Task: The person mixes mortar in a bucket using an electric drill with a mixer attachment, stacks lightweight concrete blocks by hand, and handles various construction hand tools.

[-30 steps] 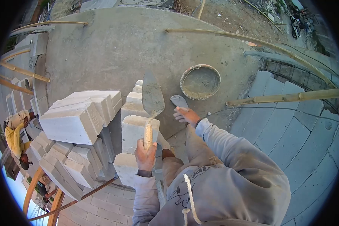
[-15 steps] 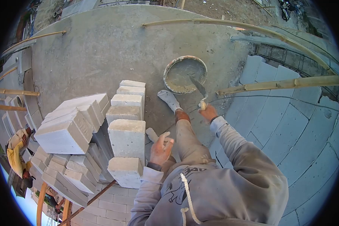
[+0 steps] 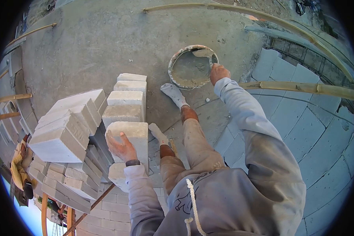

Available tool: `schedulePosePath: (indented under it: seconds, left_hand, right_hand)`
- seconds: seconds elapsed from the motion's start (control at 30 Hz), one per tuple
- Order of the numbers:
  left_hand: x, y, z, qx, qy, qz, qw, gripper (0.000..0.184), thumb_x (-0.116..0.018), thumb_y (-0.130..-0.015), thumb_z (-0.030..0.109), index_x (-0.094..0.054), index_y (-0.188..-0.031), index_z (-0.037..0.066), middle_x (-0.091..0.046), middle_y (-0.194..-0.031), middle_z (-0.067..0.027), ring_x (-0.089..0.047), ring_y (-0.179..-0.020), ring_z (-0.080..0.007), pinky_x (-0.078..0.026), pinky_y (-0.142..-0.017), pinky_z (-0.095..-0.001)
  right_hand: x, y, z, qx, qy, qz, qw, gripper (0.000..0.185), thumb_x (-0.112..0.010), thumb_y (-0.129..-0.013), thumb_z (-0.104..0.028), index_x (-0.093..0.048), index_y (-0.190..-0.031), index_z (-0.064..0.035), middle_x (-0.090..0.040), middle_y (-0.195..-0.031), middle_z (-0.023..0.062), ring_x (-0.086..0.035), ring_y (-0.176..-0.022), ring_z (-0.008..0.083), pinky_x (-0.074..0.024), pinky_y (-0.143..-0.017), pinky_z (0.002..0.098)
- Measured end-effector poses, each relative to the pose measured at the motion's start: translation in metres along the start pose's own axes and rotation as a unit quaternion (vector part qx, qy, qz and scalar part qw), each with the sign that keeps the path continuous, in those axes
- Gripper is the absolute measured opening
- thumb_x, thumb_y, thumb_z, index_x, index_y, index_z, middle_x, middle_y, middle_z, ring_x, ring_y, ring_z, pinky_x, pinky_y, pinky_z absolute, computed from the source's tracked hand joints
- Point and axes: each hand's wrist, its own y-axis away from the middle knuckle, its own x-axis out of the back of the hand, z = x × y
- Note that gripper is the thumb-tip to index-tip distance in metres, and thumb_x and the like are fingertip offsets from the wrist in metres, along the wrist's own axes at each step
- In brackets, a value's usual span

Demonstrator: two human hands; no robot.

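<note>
My right hand [image 3: 219, 74] is closed round the handle of a trowel [image 3: 203, 53]. The trowel's blade lies inside the rim of a round tub [image 3: 171, 77], over grey wet mortar [image 3: 189, 70]. Spread fingers of my left hand [image 3: 122, 148] rest on the near top of a white block [image 3: 130, 129]. That block stands on end in a row with several other blocks [image 3: 124, 98] to the left of my feet.
Larger white blocks [image 3: 59, 137] are stacked at left. A block wall [image 3: 299, 106] rises on the right, crossed by a bamboo pole [image 3: 303, 87]. Concrete floor [image 3: 94, 43] stretches ahead. Another person in yellow [image 3: 19, 165] is at far left.
My right hand has moved forward and the trowel has gone from beside the tub's edge to inside it. My left hand has shifted left from near my knee onto the block.
</note>
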Motion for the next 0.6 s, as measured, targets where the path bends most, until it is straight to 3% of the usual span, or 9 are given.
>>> schedulePosePath:
  seconds: [0.1, 0.2, 0.3, 0.37, 0.47, 0.53, 0.6]
  left_hand:
    - [-0.028, -0.003, -0.030, 0.153, -0.051, -0.041, 0.986, 0.055, -0.052, -0.089, 0.031, -0.035, -0.134, 0.005, -0.029, -0.140, -0.0166, -0.031, -0.129, -0.0313, -0.025, -0.103, -0.0496]
    - [-0.053, -0.001, -0.039, 0.102, 0.040, 0.032, 0.993, 0.060, -0.047, -0.091, 0.037, -0.027, -0.139, 0.008, -0.016, -0.145, -0.0150, -0.021, -0.134, -0.0318, -0.022, -0.103, -0.0545]
    - [-0.072, 0.003, -0.024, 0.128, -0.032, 0.072, 0.989, 0.063, -0.045, -0.092, 0.041, -0.022, -0.142, 0.010, -0.013, -0.147, -0.0126, -0.019, -0.134, -0.0319, -0.021, -0.104, -0.0544]
    - [-0.075, 0.005, -0.025, 0.149, -0.040, 0.058, 0.986, 0.066, -0.042, -0.092, 0.043, -0.016, -0.144, 0.010, -0.013, -0.146, -0.0140, -0.017, -0.135, -0.0322, -0.018, -0.103, -0.0566]
    - [-0.075, 0.005, -0.027, 0.168, -0.053, 0.045, 0.983, 0.068, -0.039, -0.093, 0.046, -0.014, -0.144, 0.011, -0.012, -0.147, -0.0144, -0.015, -0.136, -0.0326, -0.015, -0.103, -0.0583]
    - [-0.075, 0.004, -0.024, 0.176, -0.049, 0.046, 0.982, 0.068, -0.037, -0.093, 0.048, -0.015, -0.144, 0.011, -0.012, -0.147, -0.0141, -0.015, -0.136, -0.0327, -0.014, -0.103, -0.0591]
    - [-0.073, 0.004, -0.022, 0.175, -0.038, 0.049, 0.983, 0.067, -0.035, -0.093, 0.049, -0.015, -0.144, 0.011, -0.012, -0.147, -0.0139, -0.014, -0.137, -0.0329, -0.013, -0.103, -0.0602]
  right_hand:
    - [-0.018, -0.001, 0.000, -0.075, -0.096, -0.050, 0.991, 0.025, -0.043, -0.089, -0.017, -0.053, -0.108, -0.0033, -0.062, -0.105, 0.0123, -0.064, -0.095, 0.0291, -0.0522, -0.078, 0.0368]
    - [-0.033, 0.012, -0.003, -0.039, -0.029, -0.102, 0.994, 0.030, -0.042, -0.089, -0.016, -0.056, -0.110, -0.0004, -0.063, -0.106, 0.0162, -0.063, -0.097, 0.0303, -0.0504, -0.082, 0.0371]
    - [-0.074, 0.003, -0.012, -0.056, -0.063, -0.131, 0.988, 0.031, -0.045, -0.089, -0.017, -0.058, -0.111, 0.0008, -0.060, -0.109, 0.0203, -0.063, -0.095, 0.0318, -0.0504, -0.083, 0.0368]
    - [-0.130, -0.025, -0.004, 0.090, -0.003, -0.153, 0.984, 0.030, -0.048, -0.088, -0.018, -0.060, -0.108, 0.0001, -0.058, -0.112, 0.0218, -0.063, -0.094, 0.0337, -0.0509, -0.081, 0.0369]
    - [-0.125, -0.028, 0.002, 0.243, 0.033, -0.163, 0.956, 0.030, -0.051, -0.087, -0.021, -0.059, -0.109, -0.0019, -0.059, -0.110, 0.0201, -0.064, -0.088, 0.0341, -0.0527, -0.074, 0.0396]
    - [-0.129, -0.031, 0.007, 0.169, -0.144, -0.204, 0.953, 0.028, -0.051, -0.088, -0.023, -0.057, -0.108, -0.0042, -0.061, -0.100, 0.0159, -0.064, -0.080, 0.0307, -0.0528, -0.065, 0.0405]
    - [-0.145, -0.028, 0.003, -0.054, -0.434, -0.282, 0.854, 0.024, -0.050, -0.090, -0.027, -0.054, -0.103, -0.0072, -0.061, -0.085, 0.0102, -0.062, -0.071, 0.0247, -0.0506, -0.055, 0.0389]
